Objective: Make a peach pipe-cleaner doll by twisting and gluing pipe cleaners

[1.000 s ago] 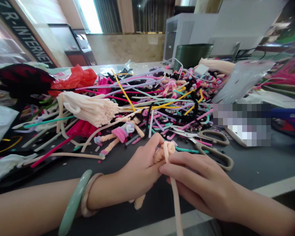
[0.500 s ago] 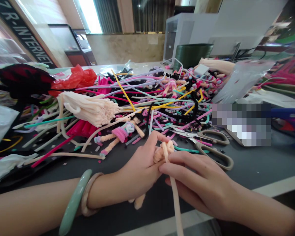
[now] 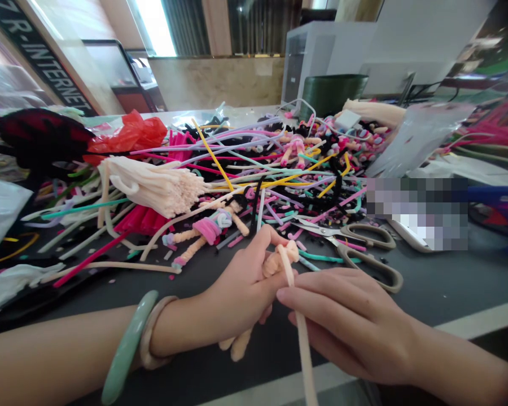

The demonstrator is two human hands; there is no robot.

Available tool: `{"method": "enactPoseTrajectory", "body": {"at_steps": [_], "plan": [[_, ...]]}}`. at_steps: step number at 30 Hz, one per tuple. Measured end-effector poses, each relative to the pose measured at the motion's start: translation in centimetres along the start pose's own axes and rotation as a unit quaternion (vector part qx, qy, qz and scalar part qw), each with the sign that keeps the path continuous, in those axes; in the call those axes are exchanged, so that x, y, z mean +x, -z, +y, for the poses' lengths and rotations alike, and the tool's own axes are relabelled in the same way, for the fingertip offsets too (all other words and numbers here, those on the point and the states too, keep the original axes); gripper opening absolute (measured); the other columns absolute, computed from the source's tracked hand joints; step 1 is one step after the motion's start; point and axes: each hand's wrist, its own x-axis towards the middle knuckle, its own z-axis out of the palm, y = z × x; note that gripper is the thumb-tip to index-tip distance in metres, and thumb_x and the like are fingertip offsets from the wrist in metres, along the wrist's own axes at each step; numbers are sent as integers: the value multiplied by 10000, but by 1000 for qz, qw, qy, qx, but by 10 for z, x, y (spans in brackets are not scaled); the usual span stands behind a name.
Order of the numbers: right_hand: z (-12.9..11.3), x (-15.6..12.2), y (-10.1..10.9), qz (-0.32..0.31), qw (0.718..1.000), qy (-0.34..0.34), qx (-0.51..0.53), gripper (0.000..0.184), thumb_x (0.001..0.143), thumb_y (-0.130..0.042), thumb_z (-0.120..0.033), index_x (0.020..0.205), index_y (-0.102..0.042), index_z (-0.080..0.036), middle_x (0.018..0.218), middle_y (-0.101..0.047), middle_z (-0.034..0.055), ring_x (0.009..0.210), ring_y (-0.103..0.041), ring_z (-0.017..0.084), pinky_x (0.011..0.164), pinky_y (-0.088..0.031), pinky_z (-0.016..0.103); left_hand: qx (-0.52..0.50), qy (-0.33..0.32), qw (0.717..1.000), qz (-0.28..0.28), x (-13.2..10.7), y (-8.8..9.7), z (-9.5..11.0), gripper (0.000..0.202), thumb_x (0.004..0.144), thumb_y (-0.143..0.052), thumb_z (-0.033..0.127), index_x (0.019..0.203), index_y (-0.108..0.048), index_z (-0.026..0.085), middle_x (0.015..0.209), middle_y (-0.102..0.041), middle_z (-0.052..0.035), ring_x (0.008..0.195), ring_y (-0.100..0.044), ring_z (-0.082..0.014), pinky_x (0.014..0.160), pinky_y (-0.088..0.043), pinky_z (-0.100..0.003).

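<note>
Peach fuzzy stem, wound: coiled piece [image 3: 275, 266] sits low-centre, in both hands, above tabletop [image 3: 440, 290]. L hand [image 3: 248, 285] closed round coil; R hand [image 3: 347, 316] pinching loose strand [image 3: 305, 349] just below where it crosses coil, tail running to 6 o'clock. Two stubby ends [image 3: 239, 344] out under L hand at 7, prob. same piece.

Handling (est.): v. light, soft pile, likely wire core, so bends & holds shape; not slippery, won't break but coils may squash or loosen. Best hold: wound body, lightly; strand close to coil, for control.

Outward from coil: scissors [image 3: 335, 241] btwn 2 & 3, finished-looking doll [image 3: 207, 230] at 10, pale stem bundle [image 3: 152, 186] farther out, same line.
</note>
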Motion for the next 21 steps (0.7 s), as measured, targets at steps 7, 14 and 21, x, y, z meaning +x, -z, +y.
{"method": "enactPoseTrajectory", "body": {"at_steps": [7,14,21], "plan": [[-1,5,2,-22,1000,12,-8,206,931,-439,-111,961,-641,-140,816,-735,47,645,-683,122,605,-541,235,-32,12,999,-16,2,0,9,240,849,-625,364,906,-432,234,504,-412,111,340,-347,-24,321,-271,-107],[-2,5,1,-24,1000,18,-5,251,939,-429,-115,849,-662,-149,775,-723,35,631,-673,115,613,-528,226,-133,14,991,-28,4,2,6,106,821,-526,231,901,-457,223,470,-418,108,296,-269,-19,304,-271,-119],[1,1,-4,-45,998,31,-8,238,949,-438,-139,946,-675,-128,767,-695,38,652,-659,126,655,-518,248,-70,16,997,-20,3,2,9,244,837,-626,365,927,-447,226,486,-450,108,316,-337,-28,304,-295,-112]]}}
